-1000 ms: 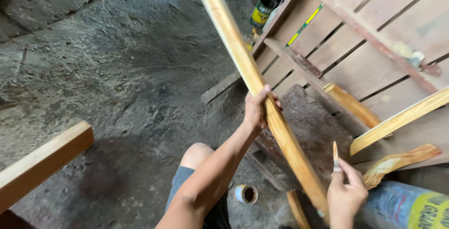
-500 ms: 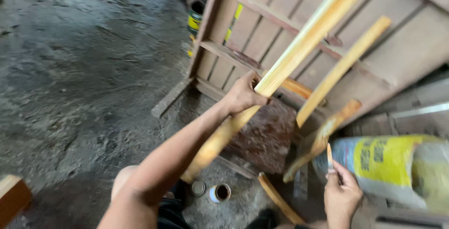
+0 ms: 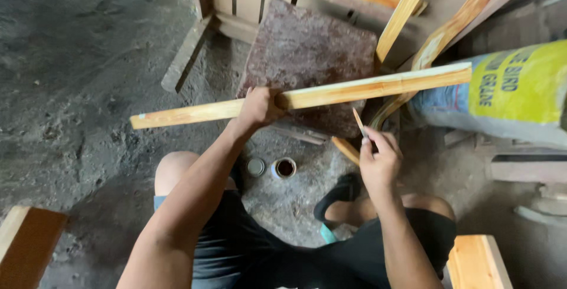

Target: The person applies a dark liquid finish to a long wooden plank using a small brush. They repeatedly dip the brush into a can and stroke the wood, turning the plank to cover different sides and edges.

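My left hand (image 3: 258, 109) grips a long pale wooden slat (image 3: 378, 87) near its middle and holds it almost level across my knees, its right end reaching a yellow and white sack (image 3: 508, 91). My right hand (image 3: 380, 160) pinches a thin wooden stick (image 3: 358, 122), perhaps a small brush, upright just under the slat. A small open can of dark liquid (image 3: 284, 167) and its round lid (image 3: 255, 167) sit on the ground between my legs.
A reddish flat stone slab (image 3: 307, 53) lies ahead of me, with a wooden frame (image 3: 236, 5) and several slats (image 3: 407, 11) leaning behind it. Wooden blocks sit at the lower left (image 3: 26, 250) and lower right (image 3: 475, 262). The floor is rough dirt.
The slat has swung down from a steep upright slant to nearly level in my left hand. My view has tipped down toward my lap. My right hand keeps the thin stick.
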